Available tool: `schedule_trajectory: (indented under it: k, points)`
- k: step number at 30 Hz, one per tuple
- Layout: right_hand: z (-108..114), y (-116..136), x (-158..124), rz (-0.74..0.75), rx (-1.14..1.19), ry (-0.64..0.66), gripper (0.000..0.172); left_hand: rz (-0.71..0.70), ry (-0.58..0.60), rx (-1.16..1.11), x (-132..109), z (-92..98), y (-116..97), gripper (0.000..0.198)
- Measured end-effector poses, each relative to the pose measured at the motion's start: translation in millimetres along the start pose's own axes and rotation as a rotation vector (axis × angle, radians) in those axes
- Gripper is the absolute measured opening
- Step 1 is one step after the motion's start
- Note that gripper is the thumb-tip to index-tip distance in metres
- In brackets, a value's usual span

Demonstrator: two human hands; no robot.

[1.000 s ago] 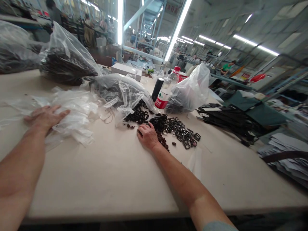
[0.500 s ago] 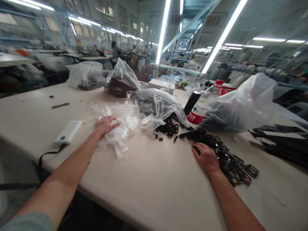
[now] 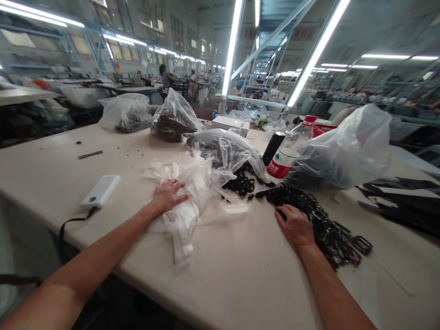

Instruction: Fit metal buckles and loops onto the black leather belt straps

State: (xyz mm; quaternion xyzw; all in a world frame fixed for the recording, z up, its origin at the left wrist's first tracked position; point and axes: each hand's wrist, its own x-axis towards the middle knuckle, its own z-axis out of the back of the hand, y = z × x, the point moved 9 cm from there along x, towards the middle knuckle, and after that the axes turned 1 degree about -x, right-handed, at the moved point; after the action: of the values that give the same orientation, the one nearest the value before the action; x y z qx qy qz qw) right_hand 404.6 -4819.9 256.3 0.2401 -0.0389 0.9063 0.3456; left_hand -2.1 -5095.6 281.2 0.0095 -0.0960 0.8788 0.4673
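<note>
My left hand [image 3: 168,196] lies flat with its fingers stretched out on a heap of small clear plastic bags [image 3: 194,181] in the middle of the beige table [image 3: 240,275]. My right hand [image 3: 294,226] rests palm down at the near edge of a pile of black metal buckles [image 3: 330,231]. Its fingers are curled under, and what they hold, if anything, is hidden. A scatter of small black rings [image 3: 240,184] spills from an open clear bag [image 3: 223,149] between my hands.
A white power bank [image 3: 101,190] with a black cable lies at the left. Behind the piles stand a red-labelled bottle [image 3: 286,160], a black cylinder [image 3: 272,147], a white box [image 3: 229,123] and big filled bags [image 3: 347,144] [image 3: 173,117]. Black straps [image 3: 402,201] lie at the right.
The view has swung left. My left hand has dragged the heap of plastic bags to the right, toward the black rings. My right hand has stayed at the buckle pile.
</note>
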Motion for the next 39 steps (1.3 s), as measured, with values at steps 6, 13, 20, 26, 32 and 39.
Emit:
schedule_trajectory:
  k: [6, 13, 20, 26, 32, 39]
  points:
    - [4, 6, 0, -0.018, 0.022, 0.011, 0.03, -0.185, 0.004, 0.002, -9, -13.3, -60, 0.058]
    - [5, 9, -1, -0.038, 0.039, 0.032, 0.026, -0.367, 0.006, -0.069, -15, -24.0, -132, 0.059]
    - [10, 13, 0, -0.041, 0.063, 0.033, 0.025, -0.419, 0.006, -0.169, -18, -33.0, -184, 0.065]
    - [11, 11, -2, -0.035, 0.094, -0.004, 0.029, -0.387, 0.051, -0.194, -17, -35.6, -191, 0.077]
    - [53, 28, -4, 0.016, 0.25, -0.342, 0.042, -0.4, 0.04, -0.17, -12, -36.2, -181, 0.059]
    - [2, 118, 45, -0.064, 0.692, -0.045, 0.07, -0.385, -0.083, -0.309, -3, -11.7, -134, 0.062]
